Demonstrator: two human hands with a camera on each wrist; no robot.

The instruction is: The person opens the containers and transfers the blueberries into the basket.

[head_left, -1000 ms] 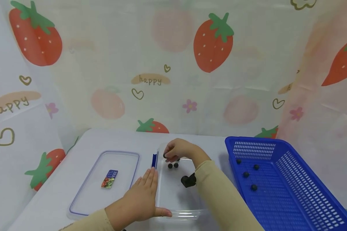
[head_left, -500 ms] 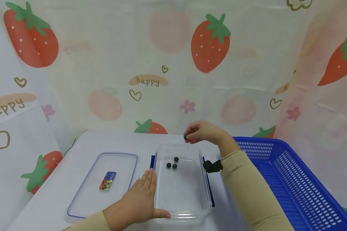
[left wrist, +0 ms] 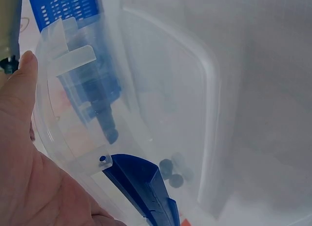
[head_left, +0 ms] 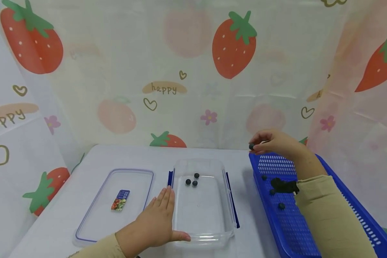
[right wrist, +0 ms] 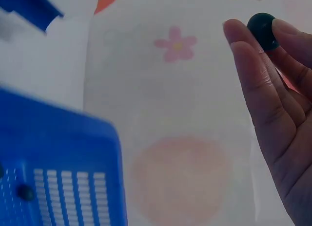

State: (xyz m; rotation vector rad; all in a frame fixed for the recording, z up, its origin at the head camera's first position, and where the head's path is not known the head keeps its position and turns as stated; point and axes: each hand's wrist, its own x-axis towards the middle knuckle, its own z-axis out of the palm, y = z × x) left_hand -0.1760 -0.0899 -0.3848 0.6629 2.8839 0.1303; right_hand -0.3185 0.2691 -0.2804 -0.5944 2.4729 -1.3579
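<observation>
My right hand point(head_left: 274, 143) pinches a small dark green ball point(right wrist: 263, 30) between thumb and fingers, above the far left corner of the blue basket point(head_left: 267, 229). My left hand point(head_left: 156, 218) lies with straight fingers along the left side of a clear plastic container point(head_left: 203, 236), its thumb stretched along the near edge. Inside the container, toward the back, sit three dark balls point(head_left: 195, 183). Several similar balls point(head_left: 281, 206) lie in the basket, whose right part is hidden by my right forearm. Blue clips point(head_left: 233, 200) hang open on the container's sides.
Left of the container lies its clear lid point(head_left: 96, 222) with a blue rim and a colourful label point(head_left: 120, 200). A strawberry-printed cloth point(head_left: 180, 118) hangs behind and beside the white table point(head_left: 245, 200). A dark wrist camera point(head_left: 282, 185) sits at my right wrist.
My right hand has lifted a ball out of the container and carried it right, to above the basket's far left corner. My left hand has stayed against the container.
</observation>
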